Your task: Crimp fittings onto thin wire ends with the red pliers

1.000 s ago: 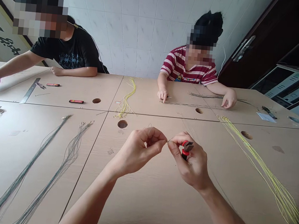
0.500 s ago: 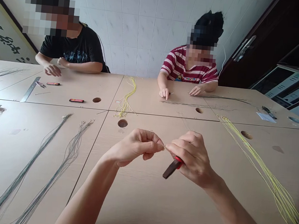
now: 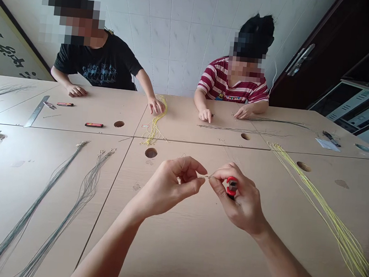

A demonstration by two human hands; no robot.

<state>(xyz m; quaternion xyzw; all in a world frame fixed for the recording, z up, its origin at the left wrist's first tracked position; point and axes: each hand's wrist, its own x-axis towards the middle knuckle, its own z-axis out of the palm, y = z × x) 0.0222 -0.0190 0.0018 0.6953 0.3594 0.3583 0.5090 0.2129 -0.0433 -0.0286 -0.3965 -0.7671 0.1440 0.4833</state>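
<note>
A thin wire point(image 3: 204, 176) spans the small gap between my two hands, over the middle of the table. My left hand point(image 3: 180, 179) is closed around one part of it, thumb and forefinger nearly meeting, and a fine loop rises above the knuckles. The thumb and forefinger of my right hand point(image 3: 242, 198) pinch the other end. Tucked in that same hand is a red-and-dark tool like pliers point(image 3: 231, 186), its metal end facing me. Most of the tool is hidden by the palm and fingers.
Grey wire bundles point(image 3: 68, 197) lie to the left, a yellow bundle point(image 3: 321, 208) to the right. Across the table sit two people, one with a hand point(image 3: 156, 105) at yellow strands point(image 3: 155, 129). A steel ruler point(image 3: 37, 111), red-and-black markers point(image 3: 94, 125) and cable holes point(image 3: 151, 152) are nearby.
My right hand has turned, so the tool's end now points towards me instead of down-left. My left fingers have parted slightly. The person in black has reached across to the yellow strands.
</note>
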